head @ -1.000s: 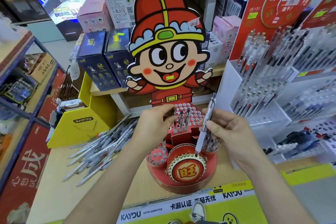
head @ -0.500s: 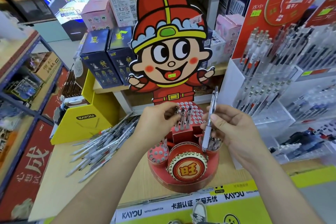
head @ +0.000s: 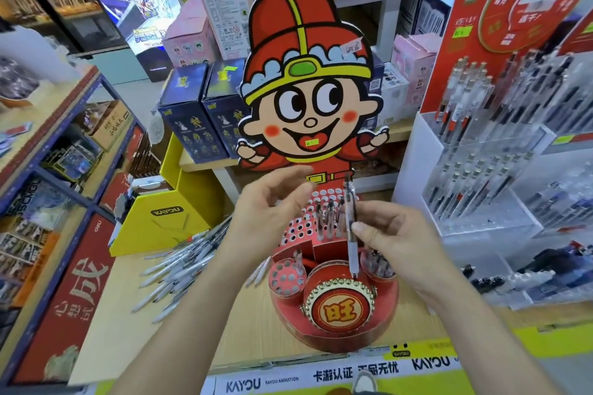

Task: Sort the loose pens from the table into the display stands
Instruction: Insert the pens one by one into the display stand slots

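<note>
Both forearms reach up from below. The right hand (head: 398, 244) pinches a pen (head: 349, 202) upright, tip over the red display stand (head: 288, 324) beneath it. The left hand (head: 266, 212) hovers beside, fingers spread and empty. Loose pens (head: 179, 266) lie left of the left wrist

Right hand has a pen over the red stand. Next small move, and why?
Probably shift the pen slightly right and lower it into the right cup of the red stand. The right hand pinches it upright, tip down, just beside that cup's rim, and other pens already stand there. The left hand is open and holds nothing.
</note>
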A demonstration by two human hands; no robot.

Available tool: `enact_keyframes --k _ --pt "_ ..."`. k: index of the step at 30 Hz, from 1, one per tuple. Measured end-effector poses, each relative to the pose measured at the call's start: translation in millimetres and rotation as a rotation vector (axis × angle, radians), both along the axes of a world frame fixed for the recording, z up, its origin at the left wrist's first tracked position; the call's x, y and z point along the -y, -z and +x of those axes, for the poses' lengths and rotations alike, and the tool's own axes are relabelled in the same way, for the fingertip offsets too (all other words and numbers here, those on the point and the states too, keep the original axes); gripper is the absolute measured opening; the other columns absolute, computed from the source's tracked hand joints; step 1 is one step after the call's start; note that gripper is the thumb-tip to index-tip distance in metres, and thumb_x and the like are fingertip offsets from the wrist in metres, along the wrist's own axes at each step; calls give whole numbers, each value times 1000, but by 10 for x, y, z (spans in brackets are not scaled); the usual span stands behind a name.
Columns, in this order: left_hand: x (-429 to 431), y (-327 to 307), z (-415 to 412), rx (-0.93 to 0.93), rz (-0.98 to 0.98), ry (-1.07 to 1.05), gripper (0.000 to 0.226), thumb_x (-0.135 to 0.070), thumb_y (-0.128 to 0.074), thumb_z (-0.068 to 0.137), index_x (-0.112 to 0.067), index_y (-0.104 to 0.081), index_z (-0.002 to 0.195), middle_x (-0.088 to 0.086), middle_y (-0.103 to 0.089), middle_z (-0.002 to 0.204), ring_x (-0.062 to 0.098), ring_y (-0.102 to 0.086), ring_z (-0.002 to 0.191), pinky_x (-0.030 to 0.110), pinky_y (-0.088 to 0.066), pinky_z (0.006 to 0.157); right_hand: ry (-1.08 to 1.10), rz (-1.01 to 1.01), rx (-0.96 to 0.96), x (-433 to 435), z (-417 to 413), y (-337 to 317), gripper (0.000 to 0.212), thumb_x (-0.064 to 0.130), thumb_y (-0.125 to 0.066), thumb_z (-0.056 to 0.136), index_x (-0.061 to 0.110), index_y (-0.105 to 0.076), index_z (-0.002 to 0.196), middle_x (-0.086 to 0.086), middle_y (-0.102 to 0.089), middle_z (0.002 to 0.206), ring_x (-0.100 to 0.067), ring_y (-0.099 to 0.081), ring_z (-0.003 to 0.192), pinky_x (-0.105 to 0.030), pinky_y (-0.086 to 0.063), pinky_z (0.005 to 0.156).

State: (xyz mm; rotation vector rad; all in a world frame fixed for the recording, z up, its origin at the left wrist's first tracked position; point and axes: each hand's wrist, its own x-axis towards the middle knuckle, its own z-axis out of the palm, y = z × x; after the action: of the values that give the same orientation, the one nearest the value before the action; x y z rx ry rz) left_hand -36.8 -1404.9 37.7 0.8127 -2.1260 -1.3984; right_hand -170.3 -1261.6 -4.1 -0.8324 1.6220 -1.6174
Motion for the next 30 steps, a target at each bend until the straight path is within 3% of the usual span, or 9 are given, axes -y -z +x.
enact_keyframes --k 3,6,9,12,17,20,24,28,30 --pt "-59 -141 -8 8 61 168 29 -31 -67 83 -27 -67 112 -4 -73 96 13 -69 88 28 -58 75 -94 8 -64 65 49 -53 42 -6 -62 88 34 -72 94 11 -76 93 -5 -71 93 -18 -54 78" --pt "-23 -153 -14 -55 33 111 14 -16 -72 82 -24 -72 94 -2 -74 84 12 -70 79 24 -57 68 -130 22 -62 140 103 -100 36 -1 -65 88 34 -73 95 9 -77 94 -8 -71 93 -20 -54 76" --pt "201 -168 70 -224 54 -34 13 -10 -69 83 -22 -71 90 -1 -74 81 14 -70 75 28 -56 70 33 37 -127 200 65 -104 30 5 -70 86 33 -74 97 8 -76 95 -10 -70 95 -30 -55 85" --pt "538 -102 160 -327 9 -127 15 -7 -69 84 -19 -71 91 2 -74 83 18 -72 81 33 -57 76 208 78 -231 222 49 -68 30 5 -69 87 29 -72 105 8 -74 98 -7 -66 97 -29 -54 86" --pt "748 309 77 -116 -48 -9 17 -9 -74 81 -24 -72 87 -15 -72 81 -1 -67 80 16 -52 77 281 178 -333 329 211 11 34 8 -63 93 32 -69 116 13 -68 116 -1 -59 112 -39 -51 98" --pt "797 478 20 -123 -43 65 18 -10 -76 80 -27 -72 86 -21 -70 79 -6 -65 80 10 -49 77 299 255 -387 400 325 36 35 10 -62 94 41 -67 111 18 -65 120 12 -58 102 -29 -49 93" --pt "860 527 -52 -179 -22 178 16 -11 -75 80 -27 -73 82 -23 -70 79 -3 -66 81 15 -50 77 368 312 -403 432 440 98 36 12 -65 92 45 -67 108 19 -64 118 3 -56 112 -34 -46 102" --pt "883 628 -113 -184 -107 282 11 -12 -76 80 -21 -75 85 -16 -70 82 5 -66 78 28 -54 78 401 338 -462 466 487 132 31 16 -68 90 43 -68 105 15 -66 114 -3 -58 111 -38 -48 99" --pt "900 659 -140 -164 -162 351 13 -14 -75 81 -23 -75 90 -14 -70 77 1 -63 74 23 -52 74 411 345 -497 481 481 122 24 16 -68 90 36 -70 104 13 -66 112 -4 -58 108 -34 -48 97"
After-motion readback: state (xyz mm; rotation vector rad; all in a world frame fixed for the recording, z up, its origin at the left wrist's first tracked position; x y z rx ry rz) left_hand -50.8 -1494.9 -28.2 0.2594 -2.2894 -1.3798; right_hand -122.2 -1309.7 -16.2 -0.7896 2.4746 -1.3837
